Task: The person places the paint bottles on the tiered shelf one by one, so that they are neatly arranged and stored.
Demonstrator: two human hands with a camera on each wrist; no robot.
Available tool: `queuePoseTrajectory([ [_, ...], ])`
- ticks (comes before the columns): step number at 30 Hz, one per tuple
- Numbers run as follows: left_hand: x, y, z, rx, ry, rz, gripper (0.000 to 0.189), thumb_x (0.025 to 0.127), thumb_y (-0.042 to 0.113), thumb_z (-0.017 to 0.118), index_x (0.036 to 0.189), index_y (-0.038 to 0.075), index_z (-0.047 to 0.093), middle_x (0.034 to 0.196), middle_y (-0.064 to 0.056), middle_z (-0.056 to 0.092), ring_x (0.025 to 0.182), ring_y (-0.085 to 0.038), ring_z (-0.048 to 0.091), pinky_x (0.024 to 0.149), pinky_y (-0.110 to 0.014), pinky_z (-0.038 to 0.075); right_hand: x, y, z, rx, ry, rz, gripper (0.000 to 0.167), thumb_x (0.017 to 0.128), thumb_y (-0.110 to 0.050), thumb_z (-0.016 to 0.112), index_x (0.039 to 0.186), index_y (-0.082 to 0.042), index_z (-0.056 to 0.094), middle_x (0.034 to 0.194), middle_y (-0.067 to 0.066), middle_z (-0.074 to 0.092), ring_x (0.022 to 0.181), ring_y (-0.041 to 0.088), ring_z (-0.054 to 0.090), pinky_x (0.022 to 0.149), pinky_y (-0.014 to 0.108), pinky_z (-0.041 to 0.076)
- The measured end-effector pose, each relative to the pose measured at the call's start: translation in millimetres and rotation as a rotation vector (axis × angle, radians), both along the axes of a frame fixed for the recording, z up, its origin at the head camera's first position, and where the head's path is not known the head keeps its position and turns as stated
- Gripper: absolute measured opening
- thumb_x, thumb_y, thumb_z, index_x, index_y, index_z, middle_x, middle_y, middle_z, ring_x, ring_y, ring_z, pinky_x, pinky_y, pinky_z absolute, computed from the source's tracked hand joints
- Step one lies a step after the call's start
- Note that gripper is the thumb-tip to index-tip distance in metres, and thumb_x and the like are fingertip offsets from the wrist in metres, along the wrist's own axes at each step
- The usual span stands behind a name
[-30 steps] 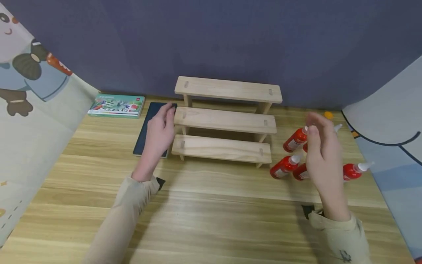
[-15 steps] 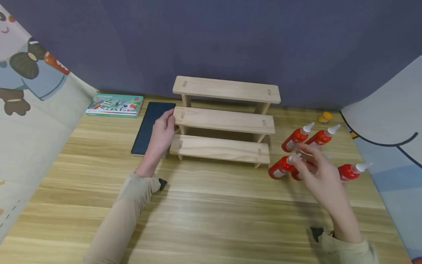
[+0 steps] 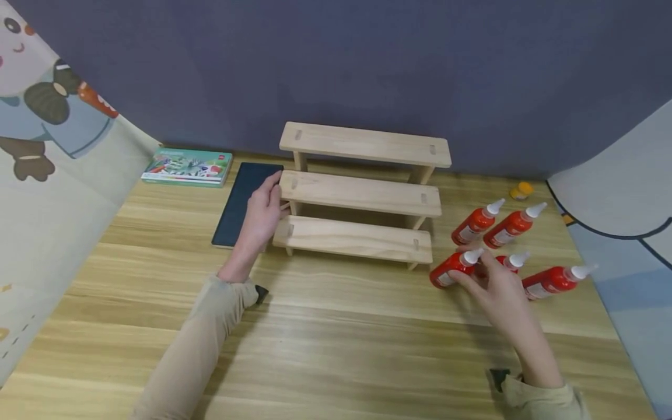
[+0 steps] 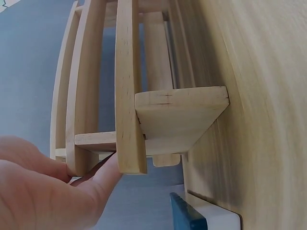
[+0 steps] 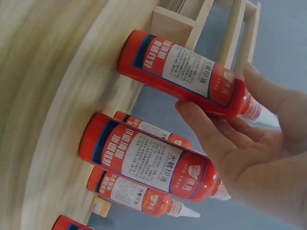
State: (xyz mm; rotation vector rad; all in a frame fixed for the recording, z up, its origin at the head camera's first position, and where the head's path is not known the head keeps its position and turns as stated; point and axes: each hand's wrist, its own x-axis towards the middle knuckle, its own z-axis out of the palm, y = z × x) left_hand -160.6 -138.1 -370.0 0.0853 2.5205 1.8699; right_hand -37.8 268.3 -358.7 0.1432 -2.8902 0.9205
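Note:
A three-tiered wooden display stand (image 3: 359, 191) stands at the back middle of the table. My left hand (image 3: 261, 213) holds the left end of its middle tier; in the left wrist view the thumb and fingers (image 4: 103, 179) are around the wood's edge. At the right stand several red stamp-ink bottles with white pointed caps. My right hand (image 3: 499, 286) grips the front-left ink bottle (image 3: 445, 269) near its neck. In the right wrist view that upright bottle (image 5: 177, 72) is between thumb and fingers, and another ink bottle (image 5: 148, 158) stands close beside the hand.
Left of the stand lies a dark flat case (image 3: 236, 204), partly behind my left hand. A green illustrated box (image 3: 186, 167) lies farther left. A small yellow-capped jar (image 3: 521, 191) stands behind the bottles. A dark partition (image 3: 357, 70) borders the table's back.
My right hand has come down from above the bottles, moved left and taken hold of the front-left bottle. The left hand stays at the stand, its fingers now closer around the tier's end.

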Motion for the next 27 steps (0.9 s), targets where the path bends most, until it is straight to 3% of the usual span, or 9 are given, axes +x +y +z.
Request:
queuePoseTrajectory([
  [6,0.5,0.7,1.1,-0.001,-0.012,-0.013,0.051,0.12,0.016,0.029,0.169,0.001,0.027,0.154,-0.031,0.047,0.133,-0.044,0.059,0.105,-0.049,0.058,3.2,0,-4.9,0.01,-0.012,-0.016,0.036,0.095,-0.014,0.085,0.118,0.002,0.062,0.109,0.027,0.075,0.093,0.038,0.073,0.074,0.051,0.064],
  [11,0.7,0.5,1.7,0.005,-0.014,-0.012,0.051,0.12,0.016,0.03,0.169,0.001,0.027,0.152,-0.032,0.048,0.133,-0.044,0.06,0.105,-0.049,0.058,4.2,0,-6.0,0.008,0.017,-0.006,0.035,0.092,-0.01,0.088,0.113,0.003,0.062,0.105,0.026,0.076,0.091,0.039,0.074,0.075,0.059,0.064],
  [23,2.0,-1.2,1.3,-0.028,-0.003,-0.015,0.051,0.12,0.016,0.029,0.169,0.0,0.026,0.162,-0.028,0.041,0.136,-0.043,0.057,0.104,-0.047,0.059,2.3,0,0.0,0.004,0.026,-0.001,0.034,0.091,-0.007,0.087,0.114,0.004,0.064,0.109,0.03,0.075,0.096,0.045,0.075,0.079,0.062,0.063],
  [26,1.6,-1.5,0.6,-0.031,-0.003,-0.017,0.051,0.12,0.016,0.029,0.169,0.001,0.026,0.163,-0.028,0.04,0.137,-0.043,0.056,0.104,-0.048,0.059,1.4,1,5.6,-0.005,0.043,-0.009,0.038,0.09,-0.006,0.089,0.118,0.004,0.065,0.112,0.031,0.074,0.098,0.046,0.074,0.08,0.058,0.063],
  [27,1.6,-1.7,0.5,-0.034,-0.003,-0.017,0.051,0.12,0.016,0.029,0.169,0.001,0.026,0.163,-0.028,0.039,0.137,-0.043,0.056,0.103,-0.048,0.059,0.9,1,8.0,-0.011,0.053,-0.011,0.039,0.089,-0.006,0.089,0.119,0.004,0.065,0.112,0.03,0.074,0.098,0.046,0.074,0.08,0.048,0.066],
])
